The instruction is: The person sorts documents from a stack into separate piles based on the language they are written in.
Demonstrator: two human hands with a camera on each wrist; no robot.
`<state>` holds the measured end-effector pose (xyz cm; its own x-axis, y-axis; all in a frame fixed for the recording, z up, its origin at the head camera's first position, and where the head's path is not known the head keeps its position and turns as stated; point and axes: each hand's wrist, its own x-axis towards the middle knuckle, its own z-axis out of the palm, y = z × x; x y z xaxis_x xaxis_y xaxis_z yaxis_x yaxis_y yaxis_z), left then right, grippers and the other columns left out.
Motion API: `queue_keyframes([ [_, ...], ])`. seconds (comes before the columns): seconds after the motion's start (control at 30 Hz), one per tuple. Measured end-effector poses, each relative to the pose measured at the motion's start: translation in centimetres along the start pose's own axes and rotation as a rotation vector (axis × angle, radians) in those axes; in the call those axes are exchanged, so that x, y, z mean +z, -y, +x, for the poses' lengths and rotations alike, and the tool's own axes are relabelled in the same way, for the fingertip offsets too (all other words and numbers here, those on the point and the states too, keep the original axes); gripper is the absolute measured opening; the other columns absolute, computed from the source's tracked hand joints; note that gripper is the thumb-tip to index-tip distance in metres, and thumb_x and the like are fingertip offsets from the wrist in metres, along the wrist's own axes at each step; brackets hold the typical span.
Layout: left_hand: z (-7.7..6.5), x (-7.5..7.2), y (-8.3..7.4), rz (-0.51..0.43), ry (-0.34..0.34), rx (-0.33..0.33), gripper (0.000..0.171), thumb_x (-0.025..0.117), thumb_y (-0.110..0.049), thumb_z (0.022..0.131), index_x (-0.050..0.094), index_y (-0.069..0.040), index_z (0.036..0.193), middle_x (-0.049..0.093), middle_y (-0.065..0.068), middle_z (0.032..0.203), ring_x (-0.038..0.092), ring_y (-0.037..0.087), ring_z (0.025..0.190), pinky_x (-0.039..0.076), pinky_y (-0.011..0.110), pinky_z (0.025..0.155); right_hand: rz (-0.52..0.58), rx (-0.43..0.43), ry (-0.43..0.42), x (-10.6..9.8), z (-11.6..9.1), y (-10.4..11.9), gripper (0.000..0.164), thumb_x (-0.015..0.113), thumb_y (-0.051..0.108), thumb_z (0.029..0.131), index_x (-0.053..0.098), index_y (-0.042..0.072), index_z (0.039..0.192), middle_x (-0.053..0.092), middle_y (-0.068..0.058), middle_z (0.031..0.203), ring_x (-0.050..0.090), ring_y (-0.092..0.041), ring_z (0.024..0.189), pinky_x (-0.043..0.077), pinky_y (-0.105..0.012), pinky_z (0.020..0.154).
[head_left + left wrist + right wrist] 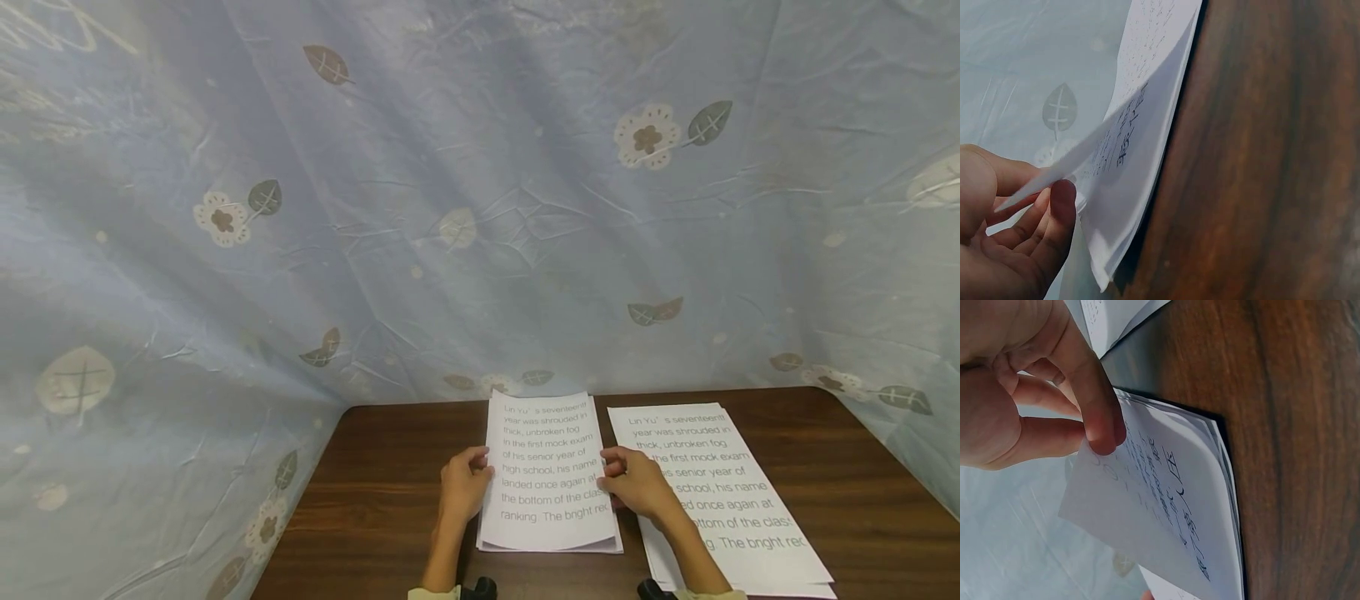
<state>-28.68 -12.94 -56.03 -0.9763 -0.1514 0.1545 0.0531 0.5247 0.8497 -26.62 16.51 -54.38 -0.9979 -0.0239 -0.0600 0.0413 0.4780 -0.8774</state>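
Between my two hands is a printed sheet of paper (546,467), its near part raised off a paper stack (617,540). My left hand (463,485) pinches the sheet's left edge. In the left wrist view, the sheet (1054,170) bends upward over the stack (1113,219), and a fold of shadow lies between them. The right edge is pinched between thumb and fingers of my right hand (639,483). Seen from the right wrist, the lifted sheet (1107,500) slants above more printed paper (1194,469).
To the right lies a second stack of printed paper (742,533), partly covered by my right hand and forearm. Both stacks are on a dark brown wooden table (375,500). A pale blue cloth (480,250) with leaves and flowers hangs behind and at the sides.
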Motion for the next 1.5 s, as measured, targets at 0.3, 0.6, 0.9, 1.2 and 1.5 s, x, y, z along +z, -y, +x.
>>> queue_keyframes([
  [0.3,0.1,-0.2,-0.2,-0.034,0.003,0.022,0.034,0.076,0.004,0.088,0.077,0.001,0.122,0.077,0.012,0.101,0.068,0.016,0.082,0.055,0.026,0.071,0.003,0.002,0.002,-0.4,-0.1,0.2,0.052,0.077,-0.001,0.089,0.063,-0.009,0.138,0.071,-0.012,0.102,0.072,-0.018,0.081,0.065,-0.032,0.065],
  [0.6,-0.3,-0.3,-0.6,-0.076,-0.005,0.009,0.034,0.076,0.004,0.088,0.077,-0.001,0.122,0.077,0.012,0.101,0.069,0.016,0.084,0.055,0.025,0.073,0.018,0.022,0.009,-1.2,-0.2,-0.4,0.051,0.077,0.000,0.089,0.065,-0.005,0.138,0.071,-0.012,0.105,0.071,-0.018,0.084,0.064,-0.034,0.067],
  [0.9,-0.9,1.3,-1.1,-0.112,0.021,0.016,0.038,0.074,0.006,0.085,0.076,0.000,0.123,0.076,0.011,0.098,0.072,0.015,0.083,0.055,0.023,0.071,0.049,0.022,0.011,-3.0,-0.7,-1.0,0.055,0.075,-0.001,0.089,0.062,-0.007,0.141,0.069,-0.016,0.107,0.073,-0.020,0.084,0.066,-0.038,0.070],
  [1.2,-1.4,3.2,-2.0,-0.179,0.008,-0.008,0.036,0.075,0.006,0.085,0.076,0.001,0.121,0.075,0.012,0.097,0.071,0.015,0.083,0.055,0.025,0.071,0.007,0.019,-0.001,-5.0,-0.9,-2.0,0.056,0.075,0.001,0.090,0.060,-0.006,0.144,0.069,-0.017,0.110,0.071,-0.020,0.083,0.064,-0.035,0.069],
  [1.5,-2.3,4.9,-2.8,-0.195,-0.020,-0.004,0.034,0.074,0.005,0.083,0.078,0.001,0.117,0.076,0.010,0.094,0.066,0.009,0.077,0.053,0.021,0.068,-0.025,0.025,-0.001,-6.7,-1.2,-3.1,0.055,0.074,0.003,0.091,0.059,-0.007,0.144,0.068,-0.017,0.110,0.069,-0.020,0.083,0.063,-0.033,0.068],
])
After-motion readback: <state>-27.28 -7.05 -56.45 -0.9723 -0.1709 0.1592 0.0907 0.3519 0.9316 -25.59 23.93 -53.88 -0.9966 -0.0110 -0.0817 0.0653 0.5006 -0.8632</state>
